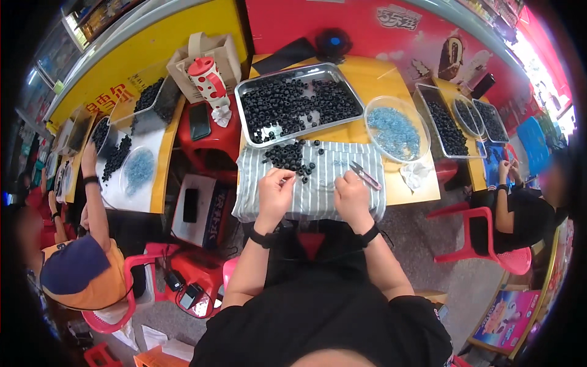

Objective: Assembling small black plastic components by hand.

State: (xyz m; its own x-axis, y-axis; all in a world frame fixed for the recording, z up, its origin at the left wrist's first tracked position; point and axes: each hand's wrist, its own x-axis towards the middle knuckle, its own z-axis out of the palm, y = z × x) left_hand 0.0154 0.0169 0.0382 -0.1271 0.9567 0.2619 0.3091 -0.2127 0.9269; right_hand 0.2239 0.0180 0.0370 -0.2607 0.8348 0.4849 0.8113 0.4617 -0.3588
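Observation:
A striped grey-and-white cloth [244, 199] covers the table's front edge, with a loose pile of small black ring-like parts [287, 155] on it. My left hand [275, 194] is closed in a pinch beside the pile; a small black part shows at its fingertips. To the right, my right hand [353, 197] is closed over the cloth, and what its fingers hold, if anything, is hidden. Just beyond it lies a pair of snips [367, 176] with pinkish handles, blades spread. A few tiny clear pieces [341, 163] rest on the cloth.
Behind the cloth stands a clear tray [244, 116] of black parts. A round tub [426, 139] of bluish clear pieces and a crumpled tissue [416, 175] are at right. A red stool [211, 137] holds a spotted tumbler [208, 79] and phone [200, 120]. People work at both sides.

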